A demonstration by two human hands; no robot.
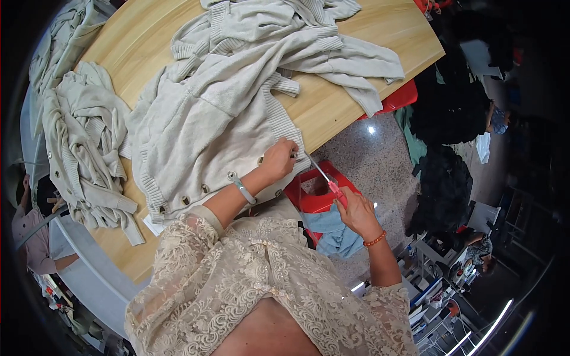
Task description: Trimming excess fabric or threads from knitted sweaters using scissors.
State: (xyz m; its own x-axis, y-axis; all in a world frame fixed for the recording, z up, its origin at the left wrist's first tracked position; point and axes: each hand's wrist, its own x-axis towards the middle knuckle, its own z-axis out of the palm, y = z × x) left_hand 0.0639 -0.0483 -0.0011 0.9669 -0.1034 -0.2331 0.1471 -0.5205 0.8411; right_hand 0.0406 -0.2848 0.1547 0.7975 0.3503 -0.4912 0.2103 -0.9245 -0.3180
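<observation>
A cream knitted cardigan (196, 115) with dark buttons along its near edge lies spread over the table. My left hand (279, 160) is closed on that cardigan's ribbed edge, close to a dark button at the fingertips. In my right hand (358, 212) is a screwdriver-like tool (333, 188) with a pinkish-red handle and a thin metal shaft. The shaft points up and left toward the edge held by my left hand. Whether its tip touches the knit I cannot tell.
More cream knits (86, 139) lie heaped at the left and far side of the wooden table (127, 41). Below its right edge stands a red stool (323, 178) with a light blue cloth (337, 230). Dark garments (442, 184) are piled on the right; people sit farther off.
</observation>
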